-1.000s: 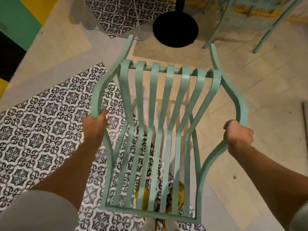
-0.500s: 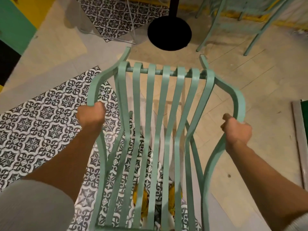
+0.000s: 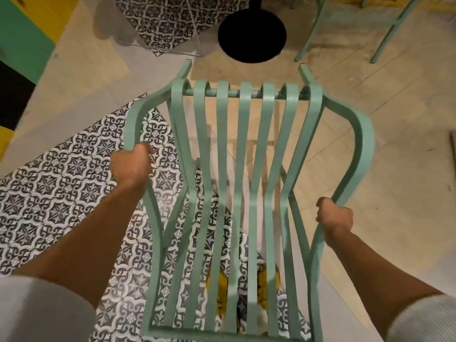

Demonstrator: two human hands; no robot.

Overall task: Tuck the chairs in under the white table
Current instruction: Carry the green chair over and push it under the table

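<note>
A mint-green slatted metal chair (image 3: 244, 169) fills the middle of the head view, seen from above and behind. My left hand (image 3: 132, 166) grips its left armrest and my right hand (image 3: 334, 215) grips its right armrest. The chair's front edge points toward a black round table base (image 3: 251, 35) with a black post at the top of the view. The white tabletop itself is out of view.
Legs of another mint-green chair (image 3: 392, 30) stand at the top right. Thin white wire legs (image 3: 158, 45) stand at the top left on a patterned tile patch. A green, yellow and black wall (image 3: 22, 45) runs along the left. My yellow shoes (image 3: 265, 285) show below the slats.
The chair has moved forward toward the black table base, and my right hand has slid back along the right armrest. Both hands still hold the chair.
</note>
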